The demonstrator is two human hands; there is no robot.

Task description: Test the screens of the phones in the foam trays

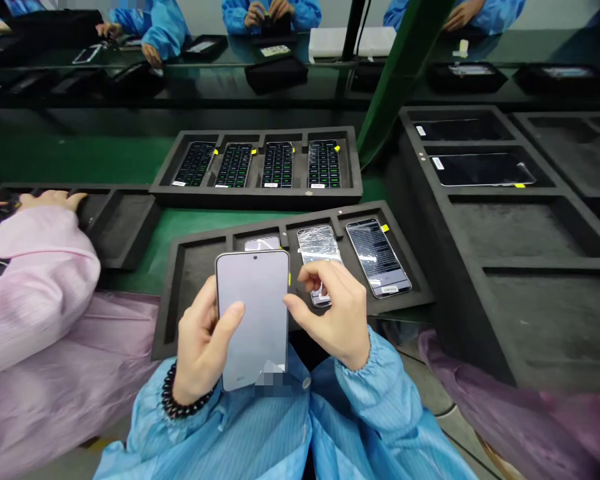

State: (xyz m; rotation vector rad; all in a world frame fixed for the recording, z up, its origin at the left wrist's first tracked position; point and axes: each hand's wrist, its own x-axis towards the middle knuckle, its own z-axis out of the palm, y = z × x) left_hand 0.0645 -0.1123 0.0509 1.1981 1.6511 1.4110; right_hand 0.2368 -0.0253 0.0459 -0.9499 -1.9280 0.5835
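- Pale grey glass fills the middle of the view: a phone [253, 317] with a blank, light screen is held upright, just above the near edge of a black foam tray [180, 307].
- Left hand [203, 347] has its grip wrapped around the phone's left edge and lower back, thumb lying across the screen; a dark bead bracelet [173, 400] sits on that wrist.
- Right hand [333, 313] pinches at the phone's right edge, by a small yellow tab [289, 278], fingers curled, thumb tip touching the side.
- Behind the hands, the tray holds a film-wrapped phone [317, 250] and, to its right, a phone with a lit text screen [377, 257]; another sits partly hidden behind the held one.
- Farther back on the green worktop [80, 157], a second tray [257, 190] carries four phones showing test grids.
- At left, a co-worker's pink sleeve [35, 267] reaches to another tray.
- Across the worktop, people in blue coats are working too.
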